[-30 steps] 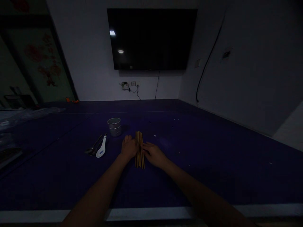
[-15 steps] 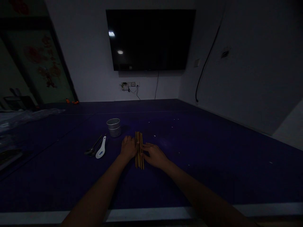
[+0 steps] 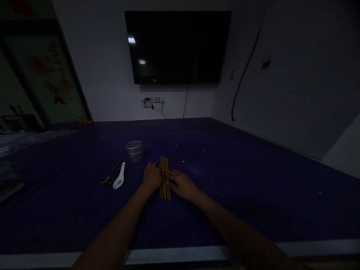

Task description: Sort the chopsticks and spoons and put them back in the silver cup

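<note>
A row of several wooden chopsticks (image 3: pixel 165 192) lies side by side on the dark purple surface, their ends pointing toward and away from me. My left hand (image 3: pixel 153 177) presses against them from the left, its fingers curled and its thumb on the sticks. From the other side, my right hand (image 3: pixel 182 184) touches them with bent fingers and thumb. The bundle is held between both hands. Left of my left hand stands a grey metal cup (image 3: pixel 135 153). A white soup spoon (image 3: pixel 119 179) with a blue mark lies closer to me, beside dark metal spoons (image 3: pixel 106 179).
The purple surface (image 3: pixel 253 210) ends at a pale front edge (image 3: pixel 174 253). Clear plastic wrap (image 3: pixel 47 137) lies at the far left. A wall-mounted television (image 3: pixel 180 47) hangs behind, over wall sockets (image 3: pixel 153 101). Small white specks dot the surface. The room is dim.
The whole view has shifted very slightly. Both hands stay on the chopsticks, and I see no clear movement of the sticks, cup or spoons.
</note>
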